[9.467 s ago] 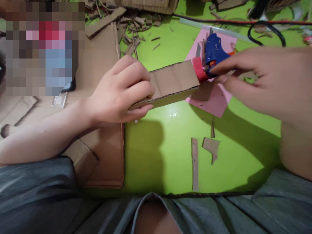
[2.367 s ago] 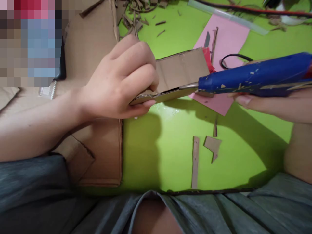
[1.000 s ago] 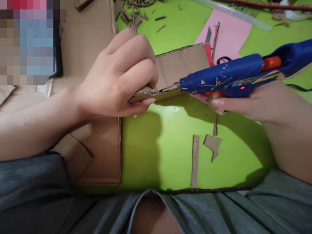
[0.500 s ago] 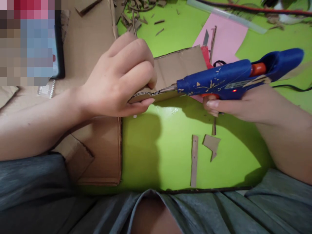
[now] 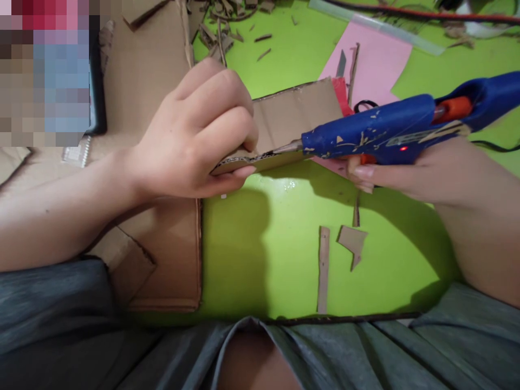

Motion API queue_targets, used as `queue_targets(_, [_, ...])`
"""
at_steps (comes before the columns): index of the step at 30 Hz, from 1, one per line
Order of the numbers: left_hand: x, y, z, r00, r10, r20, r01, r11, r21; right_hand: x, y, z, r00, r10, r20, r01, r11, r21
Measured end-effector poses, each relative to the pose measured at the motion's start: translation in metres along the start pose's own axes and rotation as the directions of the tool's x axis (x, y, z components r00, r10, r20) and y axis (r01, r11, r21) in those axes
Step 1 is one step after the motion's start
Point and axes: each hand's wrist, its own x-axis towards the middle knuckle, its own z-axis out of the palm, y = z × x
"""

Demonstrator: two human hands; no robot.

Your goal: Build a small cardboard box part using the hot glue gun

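Observation:
A folded cardboard piece point(image 5: 300, 108) is pinched at its left end by my left hand point(image 5: 203, 130), fingers curled over the top and thumb beneath. My right hand point(image 5: 390, 176) grips a blue hot glue gun point(image 5: 365, 130) with an orange trigger, a finger on it, and a small red light glowing on its side. The metal nozzle points left, its tip at the cardboard's corrugated edge just right of my left fingertips. Whether glue is flowing I cannot make out.
Pink paper point(image 5: 374, 70) lies behind the glue gun with a cutter blade point(image 5: 341, 63). A clear glue stick point(image 5: 377, 27) is beyond. Cardboard scraps point(image 5: 323, 271) lie on the green table point(image 5: 239, 260). Large cardboard point(image 5: 179, 249) and a masked device point(image 5: 97, 81) are at left.
The glue gun has slid right along the cardboard's edge, its nozzle tip farther from my left fingertips. My left hand keeps its grip almost in place.

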Motion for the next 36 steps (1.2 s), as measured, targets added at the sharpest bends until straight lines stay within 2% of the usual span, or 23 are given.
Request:
queue_targets(11, [-0.002,0.000,-0.002,1.000,-0.011,0.023,0.012,1.000,-0.012,-0.007,0.010,-0.003,0.994,0.089,-0.066,-0.097,0.985,-0.141])
queue_targets(17, [-0.003,0.001,-0.002,1.000,-0.009,0.017,0.008,0.999,0.035,-0.004,0.004,-0.002,1.000,0.016,-0.009,-0.017,0.995,-0.095])
queue_targets(22, [-0.003,0.000,-0.001,0.999,-0.007,0.038,0.005,0.999,0.035,-0.004,0.007,-0.002,0.999,-0.026,-0.020,0.026,0.999,-0.032])
queue_targets(24, [-0.003,0.001,-0.002,1.000,0.010,0.025,-0.011,1.000,0.023,-0.005,0.008,-0.001,0.999,-0.002,-0.040,0.002,1.000,-0.010])
queue_targets(28, [-0.002,0.002,-0.003,0.999,-0.038,0.040,0.037,0.999,0.017,-0.004,0.007,0.001,0.998,0.037,-0.054,-0.039,0.999,-0.027])
queue_targets(32, [0.000,0.001,-0.002,1.000,0.024,0.015,-0.024,0.999,0.033,-0.002,0.009,0.001,0.996,0.073,-0.058,-0.080,0.989,-0.122])
queue_targets(36, [-0.002,-0.002,-0.001,1.000,0.019,0.013,-0.019,0.999,0.025,-0.003,0.012,-0.001,0.994,0.106,-0.038,-0.109,0.988,-0.109])
